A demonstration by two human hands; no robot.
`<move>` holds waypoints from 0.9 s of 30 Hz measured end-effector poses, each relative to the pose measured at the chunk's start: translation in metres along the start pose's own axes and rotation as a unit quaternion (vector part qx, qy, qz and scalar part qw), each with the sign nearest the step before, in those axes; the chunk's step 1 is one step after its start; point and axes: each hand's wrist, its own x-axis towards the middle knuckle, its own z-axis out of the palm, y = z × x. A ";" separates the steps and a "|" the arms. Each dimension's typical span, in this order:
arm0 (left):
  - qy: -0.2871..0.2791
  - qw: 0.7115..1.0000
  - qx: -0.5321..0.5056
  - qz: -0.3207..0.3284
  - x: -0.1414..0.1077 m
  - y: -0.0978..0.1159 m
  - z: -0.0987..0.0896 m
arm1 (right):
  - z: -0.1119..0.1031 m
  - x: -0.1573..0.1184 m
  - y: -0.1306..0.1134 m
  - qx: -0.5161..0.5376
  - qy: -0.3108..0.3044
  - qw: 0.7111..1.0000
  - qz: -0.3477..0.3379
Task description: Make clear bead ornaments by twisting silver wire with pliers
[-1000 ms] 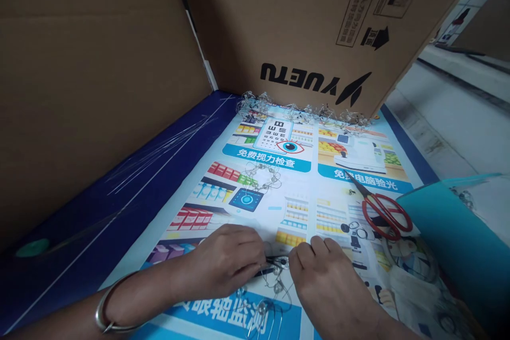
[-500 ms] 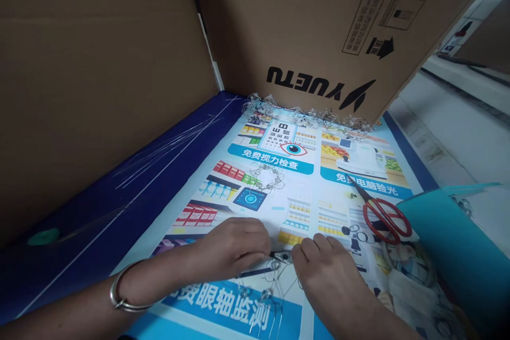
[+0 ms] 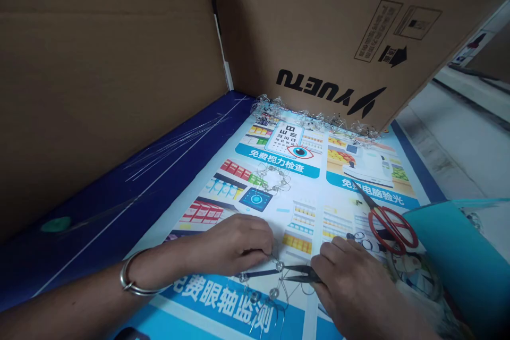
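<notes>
My left hand (image 3: pixel 245 241) is closed in a pinch on a beaded wire piece (image 3: pixel 274 292), thin wire strung with clear round beads. Its loose wire ends trail down over the printed sheet. My right hand (image 3: pixel 350 279) grips a pair of pliers (image 3: pixel 305 274), whose dark, narrow jaws point left and stand apart. The upper jaw tip is close by a bead near my left fingertips; whether it touches cannot be made out. The pliers' handles are hidden in my palm. Beyond my hands lies a ring of wire and clear beads (image 3: pixel 273 178).
Red-handled scissors (image 3: pixel 392 228) lie right of centre, near a teal folder-like sheet (image 3: pixel 458 239). More wire-and-bead pieces (image 3: pixel 319 119) line the foot of the cardboard wall (image 3: pixel 319 26). Loose wires (image 3: pixel 175 143) and a small green object (image 3: pixel 56 224) are on the left.
The pliers have moved right, away from my left fingers, and their jaws have come apart. More of the beaded wire shows between my hands. The camera view has shifted slightly.
</notes>
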 end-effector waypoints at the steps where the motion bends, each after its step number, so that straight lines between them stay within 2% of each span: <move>1: 0.000 1.000 -0.007 -0.004 0.000 0.000 0.000 | 0.000 -0.001 -0.001 -0.006 -0.008 1.000 -0.004; 7: -0.009 1.000 -0.025 -0.013 -0.001 -0.003 -0.001 | 0.009 -0.004 -0.004 -0.025 -0.039 0.999 -0.005; 13: -0.016 0.999 -0.031 -0.014 -0.003 -0.003 -0.003 | 0.007 -0.008 0.000 -0.058 -0.032 0.998 0.010; 20: -0.012 0.999 0.003 -0.050 -0.003 -0.002 -0.001 | 0.005 -0.006 0.002 -0.065 -0.051 0.997 0.011; 27: 0.020 0.993 0.043 -0.111 -0.002 -0.004 0.003 | 0.009 -0.007 0.006 -0.094 -0.065 0.993 0.022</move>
